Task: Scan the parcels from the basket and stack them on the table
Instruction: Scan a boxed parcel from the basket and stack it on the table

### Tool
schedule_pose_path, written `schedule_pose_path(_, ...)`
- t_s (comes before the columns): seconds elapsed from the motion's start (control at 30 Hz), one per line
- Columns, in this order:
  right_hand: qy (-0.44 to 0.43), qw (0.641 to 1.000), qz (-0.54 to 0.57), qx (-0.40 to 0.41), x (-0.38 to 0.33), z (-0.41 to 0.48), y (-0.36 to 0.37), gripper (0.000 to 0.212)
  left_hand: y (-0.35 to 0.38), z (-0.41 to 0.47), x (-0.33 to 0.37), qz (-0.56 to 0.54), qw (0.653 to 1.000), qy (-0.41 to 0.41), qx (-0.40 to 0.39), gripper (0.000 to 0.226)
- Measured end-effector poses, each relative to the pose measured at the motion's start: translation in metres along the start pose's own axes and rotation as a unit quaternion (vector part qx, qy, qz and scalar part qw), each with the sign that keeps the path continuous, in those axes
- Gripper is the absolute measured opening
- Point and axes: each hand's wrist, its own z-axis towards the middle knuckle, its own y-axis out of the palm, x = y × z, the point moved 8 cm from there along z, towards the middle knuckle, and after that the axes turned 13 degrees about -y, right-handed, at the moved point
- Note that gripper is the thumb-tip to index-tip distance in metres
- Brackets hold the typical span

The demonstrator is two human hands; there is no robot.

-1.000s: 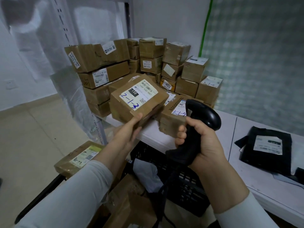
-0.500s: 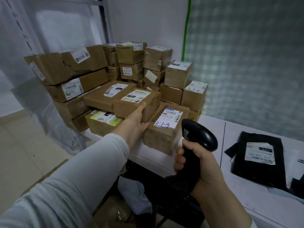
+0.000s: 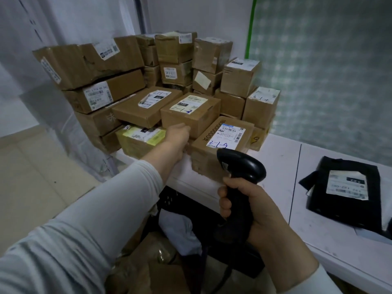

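Gripping the black scanner (image 3: 239, 166) in the right hand (image 3: 261, 209), the person sets the left hand (image 3: 177, 139) against the front of the parcel marked 2-1-3 (image 3: 191, 115), stacked among other boxes (image 3: 146, 109) on the white surface (image 3: 275, 160); that hand's fingers are hidden, so its hold cannot be told.

Brown box (image 3: 191, 115), label up, marked 2-1-3, flat on the parcel stack (image 3: 118, 60) at the table's (image 3: 275, 166) left end. Black scanner (image 3: 244, 166) upright off the front edge. Black basket (image 3: 169, 198) below.
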Motion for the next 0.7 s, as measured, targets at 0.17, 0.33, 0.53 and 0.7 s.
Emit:
schedule_pose_path(0.17, 0.059, 0.981, -0.175, -0.066, 0.033, -0.01, -0.002, 0.007, -0.06, -0.026, -0.047, 0.109, 0.994, -0.007, 0.012, 0.026)
schedule_pose_path(0.33, 0.095, 0.95, -0.278, -0.109, 0.07, -0.024, 0.002, 0.007, -0.133, -0.061, -0.137, 0.161, 0.984, -0.07, 0.01, 0.024)
schedule_pose_path(0.53, 0.094, 0.947, -0.284, -0.114, 0.093, -0.036, 0.011, 0.008, -0.171, -0.069, -0.26, 0.528, 0.826, -0.131, -0.15, 0.055)
schedule_pose_path(0.7, 0.093, 0.947, -0.286, -0.112, 0.096, -0.045, 0.015, 0.01, -0.165, -0.065, -0.279, 0.536, 0.829, -0.03, -0.159, 0.093)
